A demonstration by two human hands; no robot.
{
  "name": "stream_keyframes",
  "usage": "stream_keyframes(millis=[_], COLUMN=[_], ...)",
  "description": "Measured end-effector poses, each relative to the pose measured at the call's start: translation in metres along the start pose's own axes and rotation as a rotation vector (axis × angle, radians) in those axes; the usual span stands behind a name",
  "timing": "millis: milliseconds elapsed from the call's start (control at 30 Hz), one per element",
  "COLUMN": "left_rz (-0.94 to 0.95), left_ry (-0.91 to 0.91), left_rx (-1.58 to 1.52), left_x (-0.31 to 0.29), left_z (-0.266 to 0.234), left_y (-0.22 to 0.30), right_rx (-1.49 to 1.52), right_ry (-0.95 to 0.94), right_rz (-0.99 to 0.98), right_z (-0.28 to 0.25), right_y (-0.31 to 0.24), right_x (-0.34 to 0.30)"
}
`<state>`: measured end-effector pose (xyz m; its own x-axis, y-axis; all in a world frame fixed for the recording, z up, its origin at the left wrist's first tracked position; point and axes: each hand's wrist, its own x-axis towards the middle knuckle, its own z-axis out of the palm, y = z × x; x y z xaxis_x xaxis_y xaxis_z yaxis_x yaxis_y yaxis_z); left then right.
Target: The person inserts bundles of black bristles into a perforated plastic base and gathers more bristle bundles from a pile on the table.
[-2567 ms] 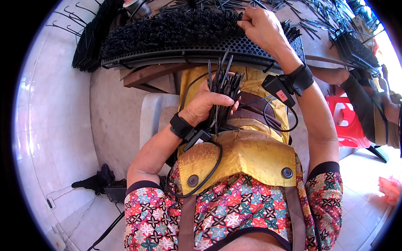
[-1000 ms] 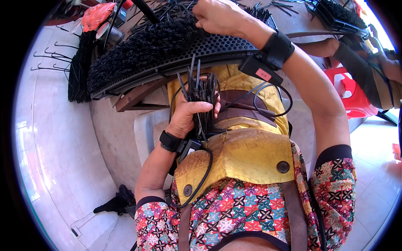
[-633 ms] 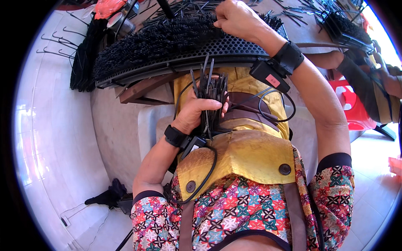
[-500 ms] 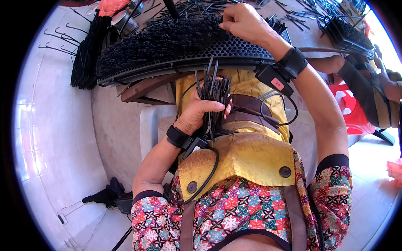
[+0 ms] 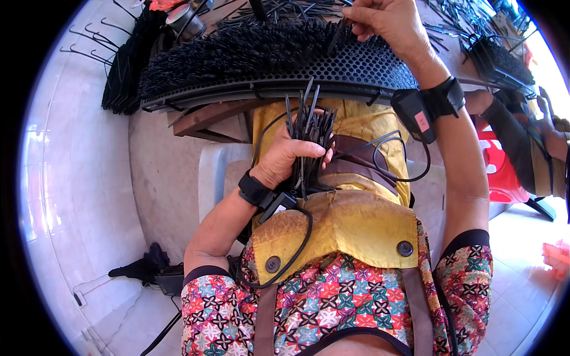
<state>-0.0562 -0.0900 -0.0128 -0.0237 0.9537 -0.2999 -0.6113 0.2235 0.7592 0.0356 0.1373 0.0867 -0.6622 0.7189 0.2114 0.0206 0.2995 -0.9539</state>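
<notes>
My left hand (image 5: 291,153) is wrapped round a bundle of thin black strips (image 5: 310,133) in front of my apron, their ends sticking up unevenly. Above the perforated black panel (image 5: 368,66), my right hand (image 5: 392,26) is closed in a pinch on a short dark strip (image 5: 337,37). That strip slants down beside a dense mass of black strips (image 5: 231,56), which stand upright across the panel's left and middle. Bare round holes show along the panel's near edge and right part. Whether the pinched strip's lower end sits in a hole, I cannot tell.
Loose black strips (image 5: 291,10) lie on the table beyond the panel. A metal can (image 5: 185,22) stands at the far left, near hooked black rods (image 5: 95,38). On the right are a second strip-filled rack (image 5: 502,62), a red stool (image 5: 504,178) and another person's arm (image 5: 510,127).
My right hand has moved right and slightly away from me, and a dark strip now shows below its fingers. My left hand keeps its hold on the bundle.
</notes>
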Motion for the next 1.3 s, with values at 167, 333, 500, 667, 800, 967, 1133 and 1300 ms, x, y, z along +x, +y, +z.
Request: stream_keyframes(millis=[167,333,500,667,800,967,1133,1300], left_rz=[-0.005,-0.006,-0.012,0.003,-0.007,-0.01,-0.006,-0.005], left_ry=[0.012,0.008,0.012,0.009,0.008,0.006,0.019,0.019], left_rx=[-0.011,-0.015,0.003,-0.052,0.004,0.009,0.003,-0.013], left_x=[0.0,0.0,0.0,0.001,0.001,0.001,0.0,0.0], left_z=[0.001,0.001,0.0,0.0,0.0,-0.001,0.001,-0.001], left_y=[0.001,0.0,0.0,0.0,0.0,0.0,0.002,0.0], right_rx=[-0.001,0.006,-0.095,-0.225,-0.093,-0.195,-0.194,-0.279], right_ry=[0.04,0.045,-0.004,0.003,-0.066,-0.054,-0.055,-0.076], right_rz=[-0.036,-0.06,-0.146,-0.295,-0.275,-0.327,-0.318,-0.327], right_z=[0.009,0.015,0.019,0.024,0.024,0.022,0.019,0.019], right_y=[0.012,0.024,0.027,0.022,0.021,0.013,0.014,0.014], right_x=[-0.005,-0.005,-0.002,-0.005,-0.014,-0.015,-0.014,-0.015])
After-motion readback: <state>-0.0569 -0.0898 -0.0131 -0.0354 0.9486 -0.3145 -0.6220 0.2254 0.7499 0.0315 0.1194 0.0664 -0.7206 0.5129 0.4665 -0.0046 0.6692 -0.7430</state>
